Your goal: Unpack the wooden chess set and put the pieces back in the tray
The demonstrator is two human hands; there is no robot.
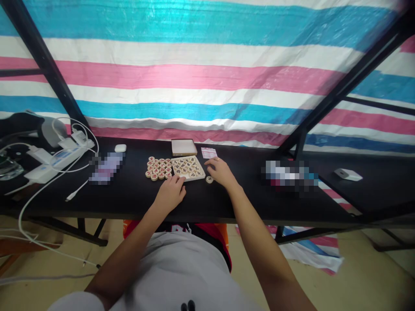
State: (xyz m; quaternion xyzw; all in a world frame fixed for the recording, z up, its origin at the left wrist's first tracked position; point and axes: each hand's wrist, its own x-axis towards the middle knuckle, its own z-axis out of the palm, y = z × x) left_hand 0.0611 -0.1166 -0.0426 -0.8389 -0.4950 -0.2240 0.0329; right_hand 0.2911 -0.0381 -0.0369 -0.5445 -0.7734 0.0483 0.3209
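Left hand: The left hand (170,191), left of the frame's centre, has its fingers bent at the near left corner of the white tray (196,178), probably to steady it; whether they pinch the rim or only rest against it, I cannot tell.
Right hand: The right hand (221,171) is curved at the tray's right side, fingers narrowly spaced; whether they hold anything is hidden.
Loose piece: One round piece (209,179) lies flat below the right fingers, within easy reach, marked side up.
Tray: At the frame's centre, it carries rows of dark-marked round pieces laid flat, seemingly so the marks can be read.
Red-marked pieces: These red-marked pieces (158,168) sit in close rows left of the tray, directly on the tabletop (207,207), perhaps to keep the two colours apart.
Shallow box part: Behind the tray, this shallow box part (183,147) shows its pale inside.
Printed card: The printed card (209,153) lies to its right.
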